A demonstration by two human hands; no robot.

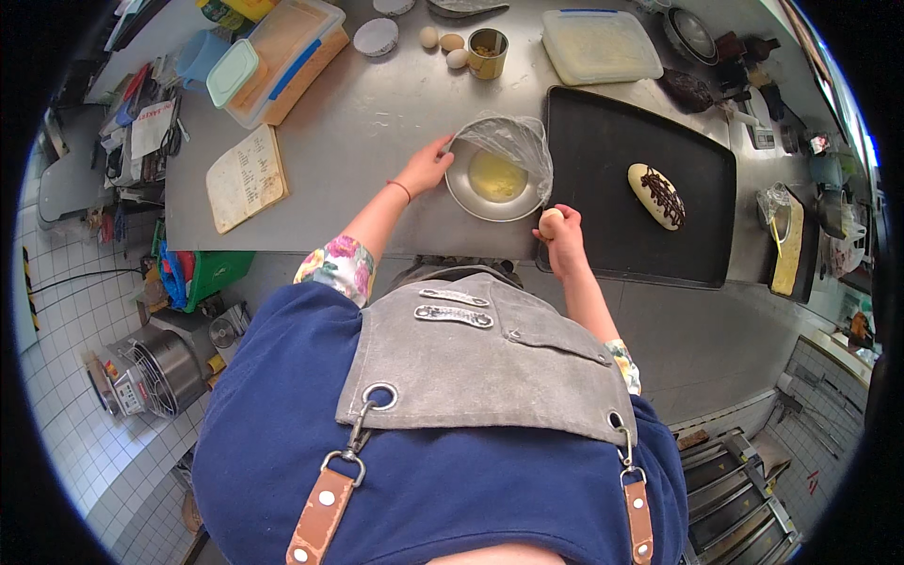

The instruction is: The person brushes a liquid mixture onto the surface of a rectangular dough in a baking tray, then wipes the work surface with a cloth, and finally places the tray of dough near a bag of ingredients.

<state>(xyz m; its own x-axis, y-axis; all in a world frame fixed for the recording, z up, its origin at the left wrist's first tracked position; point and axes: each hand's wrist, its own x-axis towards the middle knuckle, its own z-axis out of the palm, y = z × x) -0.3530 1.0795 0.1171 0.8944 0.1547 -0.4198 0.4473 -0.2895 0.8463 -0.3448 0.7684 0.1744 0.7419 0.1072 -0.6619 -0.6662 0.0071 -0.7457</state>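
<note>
Steel bowl (pixel 460 190) on the tabletop (pixel 358 113), held on its left side by my left grip (pixel 427 169), seemingly for steadiness, my right grip (pixel 565 237) wrapped round an egg (pixel 551 220) just beside its near-right side.

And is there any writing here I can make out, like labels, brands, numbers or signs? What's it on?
Notebook at left: handwritten lines, too small to read.
Paper sheet at far left: some print, not copied here.
Tin can: possible print, too blurred to read.
Grey apron: raised marks on two tags, unclear whether letters.
Metal bowl, held egg: no writing visible.
</note>
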